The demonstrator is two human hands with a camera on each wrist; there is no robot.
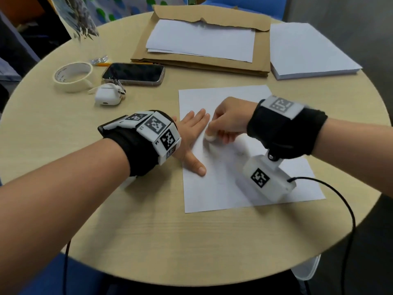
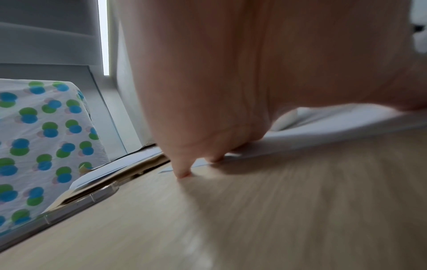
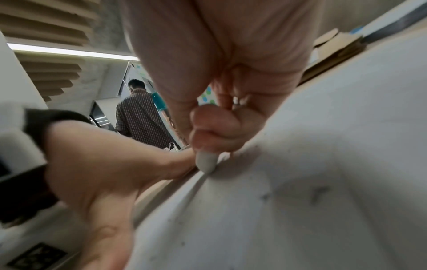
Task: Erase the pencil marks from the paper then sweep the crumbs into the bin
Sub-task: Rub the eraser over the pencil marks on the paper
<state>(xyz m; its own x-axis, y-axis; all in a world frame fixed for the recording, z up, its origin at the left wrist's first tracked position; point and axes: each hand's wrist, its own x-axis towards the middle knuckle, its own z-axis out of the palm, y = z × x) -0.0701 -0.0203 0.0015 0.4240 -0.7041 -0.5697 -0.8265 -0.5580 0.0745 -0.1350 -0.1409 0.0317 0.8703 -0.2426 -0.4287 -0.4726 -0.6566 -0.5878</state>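
Observation:
A white sheet of paper (image 1: 223, 184) lies on the round table, faint pencil traces and grey crumbs (image 3: 317, 193) on it. My left hand (image 1: 191, 135) lies flat with straight fingers on the sheet's left edge, thumb spread toward me. My right hand (image 1: 221, 128) pinches a small white eraser (image 1: 209, 137) and holds its tip against the paper right beside the left fingers. In the right wrist view the eraser (image 3: 205, 162) pokes out below the curled fingers (image 3: 212, 127) and touches the paper (image 3: 300, 219). No bin is in view.
A phone (image 1: 134, 73), earbud case (image 1: 107, 96), tape roll (image 1: 73, 76) and pencil (image 1: 104, 64) lie at the left rear. A brown envelope (image 1: 200, 62) with sheets on it and a paper stack (image 1: 308, 50) stand at the back. A cable (image 1: 340, 201) trails off the table's right edge.

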